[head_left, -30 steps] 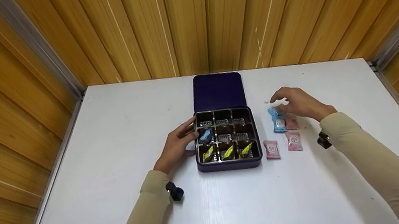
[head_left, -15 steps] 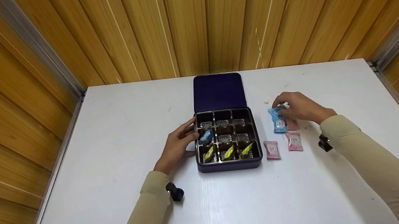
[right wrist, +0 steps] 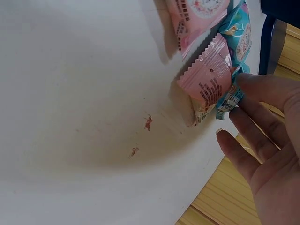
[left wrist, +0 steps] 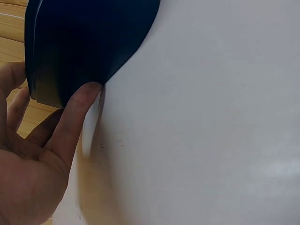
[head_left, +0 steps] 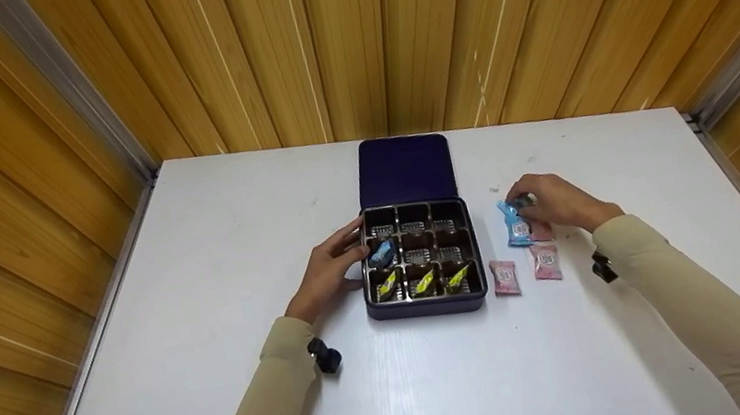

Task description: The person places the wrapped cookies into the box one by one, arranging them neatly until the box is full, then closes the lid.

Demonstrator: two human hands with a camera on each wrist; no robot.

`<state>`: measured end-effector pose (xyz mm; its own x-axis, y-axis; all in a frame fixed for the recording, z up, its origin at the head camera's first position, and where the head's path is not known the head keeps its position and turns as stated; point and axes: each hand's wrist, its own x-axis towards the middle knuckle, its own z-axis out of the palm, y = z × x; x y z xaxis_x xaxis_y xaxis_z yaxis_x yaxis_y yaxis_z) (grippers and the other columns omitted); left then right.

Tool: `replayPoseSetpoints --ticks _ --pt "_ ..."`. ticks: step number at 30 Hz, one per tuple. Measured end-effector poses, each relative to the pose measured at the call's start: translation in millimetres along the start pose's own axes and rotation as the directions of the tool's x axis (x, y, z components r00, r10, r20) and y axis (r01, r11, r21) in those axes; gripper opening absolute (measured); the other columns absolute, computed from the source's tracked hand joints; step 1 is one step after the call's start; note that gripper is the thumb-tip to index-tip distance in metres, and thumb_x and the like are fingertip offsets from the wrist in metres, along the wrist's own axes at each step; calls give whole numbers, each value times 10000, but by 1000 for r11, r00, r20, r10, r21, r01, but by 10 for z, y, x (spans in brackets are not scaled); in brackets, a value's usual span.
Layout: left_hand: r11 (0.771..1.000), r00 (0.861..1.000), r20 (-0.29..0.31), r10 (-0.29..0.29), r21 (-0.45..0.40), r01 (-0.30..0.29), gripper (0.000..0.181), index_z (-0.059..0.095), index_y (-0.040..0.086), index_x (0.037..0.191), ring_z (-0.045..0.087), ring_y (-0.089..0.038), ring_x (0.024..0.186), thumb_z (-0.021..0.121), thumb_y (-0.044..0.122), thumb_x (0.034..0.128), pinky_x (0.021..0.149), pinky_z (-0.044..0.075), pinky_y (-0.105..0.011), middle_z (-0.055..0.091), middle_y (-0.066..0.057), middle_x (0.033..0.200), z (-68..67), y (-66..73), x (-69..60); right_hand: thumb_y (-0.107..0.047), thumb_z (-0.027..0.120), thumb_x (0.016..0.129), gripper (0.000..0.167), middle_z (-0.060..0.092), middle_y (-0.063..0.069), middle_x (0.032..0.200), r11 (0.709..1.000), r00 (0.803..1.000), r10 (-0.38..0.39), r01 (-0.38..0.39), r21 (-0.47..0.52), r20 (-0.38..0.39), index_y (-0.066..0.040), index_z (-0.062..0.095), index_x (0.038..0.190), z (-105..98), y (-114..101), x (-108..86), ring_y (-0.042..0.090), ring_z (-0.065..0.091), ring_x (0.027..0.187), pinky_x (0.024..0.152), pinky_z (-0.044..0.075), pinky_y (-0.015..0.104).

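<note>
OK, wood-look panels (head_left: 340, 38) are run around the white table (head_left: 131, 318). Dark blue tin (head_left: 428, 310) is set down on it, lid (head_left: 404, 169) swung open toward the back panel. Nine-compartment tray (head_left: 446, 213) is fitted inside.

Left hand (head_left: 325, 276): tin's left side is held, thumb spread well apart from the fingers. Right hand (head_left: 555, 201): blue packet (right wrist: 229, 96) is pinched between thumb and a fingertip, other fingers spread; whether it is clear of the table cannot be told. It is located right of the tin, right against a second blue packet (head_left: 519, 233). Three pink packets (head_left: 504, 277) are grouped there too, one partly covered.

Tray: blue-wrapped piece (head_left: 382, 252) is seated middle row left; yellow packets (head_left: 423, 282) are stood at a tilt, one per front compartment.

View check: pinch is shown properly by right wrist only; in head it is mostly hidden by the hand. Tray contents are shown by head alone. Small reddish marks (right wrist: 148, 123) on the table are picked out by right wrist.
</note>
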<state>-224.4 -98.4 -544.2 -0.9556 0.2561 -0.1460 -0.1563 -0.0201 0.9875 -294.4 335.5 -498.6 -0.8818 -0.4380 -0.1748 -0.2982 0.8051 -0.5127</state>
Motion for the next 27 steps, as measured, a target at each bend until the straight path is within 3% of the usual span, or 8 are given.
replayPoseSetpoints --ticks 7,12,27 --pt "998 1000 -6 18 55 -17 592 538 279 1586 566 -327 1362 707 168 1029 806 639 -559 553 -124 1548 -6 -10 3 115 683 954 277 691 224 1224 996 996 -85 83 -36 -39 59 722 1222 28 26 13 432 628 1209 1106 462 624" --pt "999 1000 -8 12 44 -11 586 536 262 1589 575 -338 1349 704 167 1035 785 644 -552 550 -130 1552 -1 -8 5 127 686 945 297 690 224 1235 996 996 -80 78 -43 -44 54 722 1231 38 38 34 434 620 1224 1124 447 623" --pt "1000 1000 -6 1 21 -1 589 539 278 1586 585 -337 1328 709 164 1034 784 648 -534 548 -132 1548 -6 -5 4 28 690 990 339 656 239 1337 1000 999 31 -31 -5 -13 23 685 1329 26 51 48 443 578 1283 1159 392 648"
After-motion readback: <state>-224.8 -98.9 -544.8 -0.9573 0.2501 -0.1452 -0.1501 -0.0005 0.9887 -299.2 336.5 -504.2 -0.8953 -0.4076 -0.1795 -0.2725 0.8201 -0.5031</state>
